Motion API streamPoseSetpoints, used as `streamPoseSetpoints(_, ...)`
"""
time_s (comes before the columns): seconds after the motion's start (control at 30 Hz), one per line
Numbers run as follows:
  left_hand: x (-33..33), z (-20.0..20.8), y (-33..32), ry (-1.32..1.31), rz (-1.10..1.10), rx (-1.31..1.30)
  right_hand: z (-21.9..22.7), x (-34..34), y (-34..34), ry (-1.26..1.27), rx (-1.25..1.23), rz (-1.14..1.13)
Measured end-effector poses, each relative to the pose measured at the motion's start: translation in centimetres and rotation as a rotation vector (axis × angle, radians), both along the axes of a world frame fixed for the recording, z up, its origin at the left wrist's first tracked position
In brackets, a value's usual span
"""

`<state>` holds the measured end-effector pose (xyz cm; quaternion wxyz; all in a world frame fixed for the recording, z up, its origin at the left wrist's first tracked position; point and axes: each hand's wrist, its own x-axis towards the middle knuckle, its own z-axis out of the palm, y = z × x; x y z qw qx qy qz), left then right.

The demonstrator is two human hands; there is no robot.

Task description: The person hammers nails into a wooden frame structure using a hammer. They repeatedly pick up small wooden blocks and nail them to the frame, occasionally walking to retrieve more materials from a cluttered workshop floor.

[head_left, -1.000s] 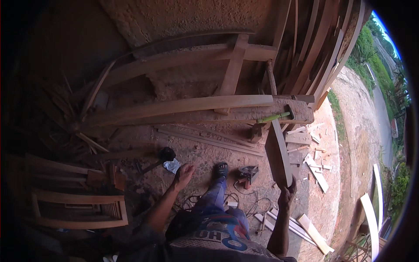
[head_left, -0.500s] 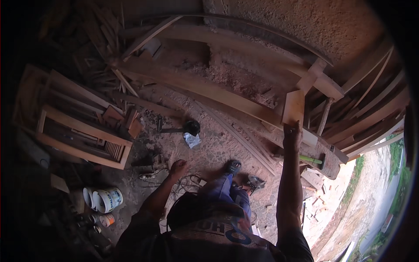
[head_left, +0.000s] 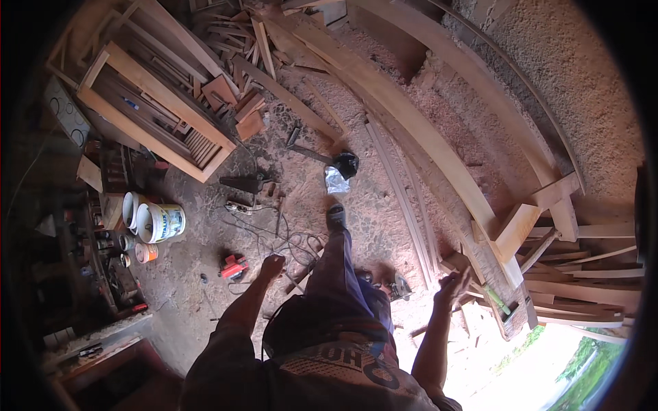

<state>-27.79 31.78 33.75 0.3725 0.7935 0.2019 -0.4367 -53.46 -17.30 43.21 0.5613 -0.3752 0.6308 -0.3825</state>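
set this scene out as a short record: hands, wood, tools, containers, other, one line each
left hand: loosely curled, right of the red tool; too small to tell if it holds anything
right hand: open, looks empty, left of the green-handled tool
wood: long plank; short wood block by its lower right end; slatted frame at upper left
tools: red tool on the floor; green-handled tool near the plank's end
containers: white buckets, smaller orange tub
other: crumpled silvery sheet

Greenery (head_left: 595,362) cut off, lower right.
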Motion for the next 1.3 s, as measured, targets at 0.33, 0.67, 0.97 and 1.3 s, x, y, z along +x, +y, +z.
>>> streamPoseSetpoints(0.33,6.0,-9.6,-13.7,-0.126,-0.960,0.051,-17.5,28.6,11.5,0.117,0.282,0.929)
streamPoseSetpoints(0.67,14.6,-10.1,-12.7,-0.367,-0.697,0.060,-55.7,49.6,8.5,0.774,-0.424,1.483)
streamPoseSetpoints(0.97,17.8,-12.2,-8.9,-0.205,-0.434,0.061,-65.4,56.6,6.4,1.071,-0.289,1.387)
streamPoseSetpoints(1.3,16.1,-11.4,-10.3,-0.185,-0.493,0.077,-55.7,54.7,6.8,0.837,0.229,1.019)
